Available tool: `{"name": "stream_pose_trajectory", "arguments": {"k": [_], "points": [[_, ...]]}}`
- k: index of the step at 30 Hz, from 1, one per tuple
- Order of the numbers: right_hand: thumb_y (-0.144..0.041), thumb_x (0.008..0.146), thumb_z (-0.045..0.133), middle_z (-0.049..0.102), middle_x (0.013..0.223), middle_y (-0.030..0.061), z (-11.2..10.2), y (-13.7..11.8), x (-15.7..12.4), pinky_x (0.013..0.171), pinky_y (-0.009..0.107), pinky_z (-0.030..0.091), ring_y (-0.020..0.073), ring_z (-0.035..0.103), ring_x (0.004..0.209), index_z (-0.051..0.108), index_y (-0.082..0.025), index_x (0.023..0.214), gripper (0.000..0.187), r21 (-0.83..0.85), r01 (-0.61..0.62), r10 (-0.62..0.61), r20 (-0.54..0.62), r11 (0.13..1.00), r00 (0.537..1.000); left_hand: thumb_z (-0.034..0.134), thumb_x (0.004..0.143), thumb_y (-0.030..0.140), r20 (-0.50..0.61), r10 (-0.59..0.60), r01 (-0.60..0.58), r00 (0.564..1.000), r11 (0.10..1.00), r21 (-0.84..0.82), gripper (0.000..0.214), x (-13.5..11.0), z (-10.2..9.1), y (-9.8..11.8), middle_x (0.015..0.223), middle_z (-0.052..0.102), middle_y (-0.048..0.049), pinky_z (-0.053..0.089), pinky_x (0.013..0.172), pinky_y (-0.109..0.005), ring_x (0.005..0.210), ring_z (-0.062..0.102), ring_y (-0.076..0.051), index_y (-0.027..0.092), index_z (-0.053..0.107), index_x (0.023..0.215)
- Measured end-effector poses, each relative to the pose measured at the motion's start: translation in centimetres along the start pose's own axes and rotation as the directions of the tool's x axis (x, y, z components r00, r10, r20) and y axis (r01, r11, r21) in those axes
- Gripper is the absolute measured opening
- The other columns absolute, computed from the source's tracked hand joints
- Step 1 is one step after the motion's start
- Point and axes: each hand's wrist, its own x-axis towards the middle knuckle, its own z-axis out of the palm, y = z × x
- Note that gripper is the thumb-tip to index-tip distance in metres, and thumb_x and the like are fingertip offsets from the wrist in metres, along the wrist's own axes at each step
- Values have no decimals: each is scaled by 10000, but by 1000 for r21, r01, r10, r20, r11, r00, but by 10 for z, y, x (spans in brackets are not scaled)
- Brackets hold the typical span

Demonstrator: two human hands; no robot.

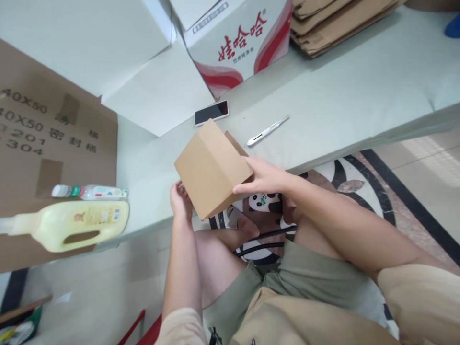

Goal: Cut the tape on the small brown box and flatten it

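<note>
A small brown cardboard box [210, 167] is held over the front edge of the pale green table [341, 100], tilted with one corner pointing away. My left hand [180, 200] grips its lower left edge from underneath. My right hand [261, 176] presses flat against its right side, fingers closed along the edge. A loose flap shows at the box's upper right.
A black phone [212, 112] and a white utility knife [266, 131] lie just beyond the box. A yellow jug [74, 224] and a small bottle [89, 192] lie at the left by a flat brown carton [43, 143]. A red-and-white printed carton [237, 38] and stacked cardboard [338, 24] stand behind.
</note>
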Motion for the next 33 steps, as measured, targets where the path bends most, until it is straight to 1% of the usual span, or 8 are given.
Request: {"name": "stream_pose_trajectory", "arguments": {"k": [7, 10, 13, 17, 22, 25, 30, 33], "points": [[-500, 771, 732, 736, 1176, 126, 12, -13, 3, 762, 358, 485, 300, 686, 1039, 631, -167, 1189, 544, -55, -175, 169, -97, 983, 981, 695, 648, 789, 121, -5, 12, 993, 998, -56, 641, -61, -36, -21, 1168, 745, -92, 524, 754, -319, 1091, 673, -270, 261, 744, 1008], [-507, 778, 718, 760, 1042, 92, 16, -10, 4, 705, 339, 464, 264, 695, 921, 648, -184, 1107, 466, -47, -214, 209, -99, 976, 973, 796, 526, 780, 25, 112, -110, 993, 991, -82, 661, -68, -32, -19, 1130, 742, -69, 518, 792, -302, 1111, 656, -254, 273, 716, 942], [-535, 767, 720, 759, 1067, 96, 18, -5, 5, 728, 353, 477, 270, 694, 934, 647, -189, 1083, 475, -31, -233, 230, -73, 972, 970, 836, 588, 667, -39, 189, -192, 981, 972, -132, 558, -71, -23, -7, 1170, 728, -49, 512, 886, -291, 1171, 633, -232, 270, 699, 955], [-516, 759, 727, 737, 1179, 126, 15, -2, 5, 804, 377, 512, 291, 691, 1033, 639, -177, 1143, 520, 57, -222, 226, -83, 973, 971, 840, 620, 618, 46, 172, -161, 984, 971, -177, 593, -78, -16, 3, 1285, 689, -60, 526, 837, -288, 1174, 641, -233, 295, 670, 1088], [-475, 760, 722, 720, 1208, 141, 10, -5, 3, 827, 372, 510, 290, 676, 1057, 633, -171, 1159, 510, 83, -200, 209, -114, 976, 971, 864, 462, 736, 8, 221, -221, 975, 975, 25, 784, -74, -23, -9, 1067, 720, -82, 534, 814, -290, 997, 693, -221, 246, 638, 1032], [-538, 882, 554, 716, 1182, 129, 12, -4, 4, 814, 364, 477, 274, 660, 1035, 631, -177, 1086, 422, 68, -195, 202, -120, 979, 972, 857, 509, 702, -73, 276, -268, 958, 958, 98, 701, -69, -29, -18, 907, 710, -49, 533, 768, -262, 853, 688, -177, 202, 627, 944], [-511, 932, 412, 695, 941, 91, 17, -3, 8, 701, 315, 391, 216, 607, 864, 544, -187, 818, 368, 33, -198, 200, -216, 980, 956, 784, 603, 668, -81, 232, -221, 969, 968, 119, 548, -64, -36, -24, 576, 561, 52, 340, 409, -220, 421, 453, -88, 195, 585, 795], [-506, 925, 379, 614, 773, 42, 17, -2, 8, 656, 294, 354, 166, 545, 738, 468, -196, 715, 385, 118, -126, 154, -276, 985, 949, 635, 711, 694, -130, 225, -212, 966, 972, 101, 497, -60, -38, -25, 569, 528, 47, 364, 450, -225, 475, 492, -102, 204, 566, 765]]}}
